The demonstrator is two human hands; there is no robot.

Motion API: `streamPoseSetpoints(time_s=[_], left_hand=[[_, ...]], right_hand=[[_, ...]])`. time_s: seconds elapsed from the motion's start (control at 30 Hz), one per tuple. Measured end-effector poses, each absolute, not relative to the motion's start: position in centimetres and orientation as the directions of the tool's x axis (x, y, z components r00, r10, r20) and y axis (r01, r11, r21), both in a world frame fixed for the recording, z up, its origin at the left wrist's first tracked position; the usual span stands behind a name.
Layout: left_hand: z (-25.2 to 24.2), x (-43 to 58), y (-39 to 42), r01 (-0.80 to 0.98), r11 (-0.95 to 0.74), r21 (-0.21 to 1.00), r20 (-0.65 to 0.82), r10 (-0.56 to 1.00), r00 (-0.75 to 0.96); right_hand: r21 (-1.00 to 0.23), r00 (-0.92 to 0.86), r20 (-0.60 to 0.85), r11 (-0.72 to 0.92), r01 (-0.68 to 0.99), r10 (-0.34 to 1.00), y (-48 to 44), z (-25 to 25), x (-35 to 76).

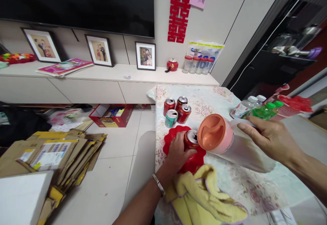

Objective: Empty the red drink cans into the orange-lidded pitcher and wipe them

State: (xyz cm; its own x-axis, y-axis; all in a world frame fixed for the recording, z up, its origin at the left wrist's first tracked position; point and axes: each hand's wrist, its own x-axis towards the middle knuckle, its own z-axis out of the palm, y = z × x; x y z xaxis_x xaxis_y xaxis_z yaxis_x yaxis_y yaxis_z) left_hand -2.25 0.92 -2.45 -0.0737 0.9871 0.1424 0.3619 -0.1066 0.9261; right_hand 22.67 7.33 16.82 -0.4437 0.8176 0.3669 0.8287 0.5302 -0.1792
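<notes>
My left hand (178, 151) is closed around a red drink can (191, 139), which it holds over a scalloped red plate (198, 162). In my right hand (267, 136) is the handle of a clear pitcher (245, 146) with an orange-pink lid (213, 133). The pitcher is tipped to the left, its lid right beside the can's top; whether liquid is flowing I cannot tell. Behind the plate stand several opened cans, among them a green can (171, 118) and a red can (184, 113). A yellow towel (204, 197) lies crumpled in front of the plate.
Bottles (245, 105) and a pink basket (283, 110) stand at the right of the flowered tablecloth (201, 107). Flattened cardboard boxes (51, 153) and a red carton (112, 116) lie on the floor at left. Behind runs a white cabinet (102, 85) with framed photos.
</notes>
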Motion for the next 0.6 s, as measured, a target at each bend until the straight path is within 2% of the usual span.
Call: streamPoseSetpoints(time_s=[0.17, 0.6], left_hand=[[-2.53, -2.22, 0.92, 0.366, -0.108, 0.924, 0.148, 0.986, -0.081], [-2.64, -2.21, 0.90, 0.375, -0.133, 0.917, 0.180, 0.980, -0.091]], right_hand=[[-0.206, -0.429, 0.322, 0.504, 0.838, 0.844, 7.33, 16.90, 22.67], [-0.208, -0.424, 0.328, 0.502, 0.839, 0.844, 7.32, 16.81, 22.76]])
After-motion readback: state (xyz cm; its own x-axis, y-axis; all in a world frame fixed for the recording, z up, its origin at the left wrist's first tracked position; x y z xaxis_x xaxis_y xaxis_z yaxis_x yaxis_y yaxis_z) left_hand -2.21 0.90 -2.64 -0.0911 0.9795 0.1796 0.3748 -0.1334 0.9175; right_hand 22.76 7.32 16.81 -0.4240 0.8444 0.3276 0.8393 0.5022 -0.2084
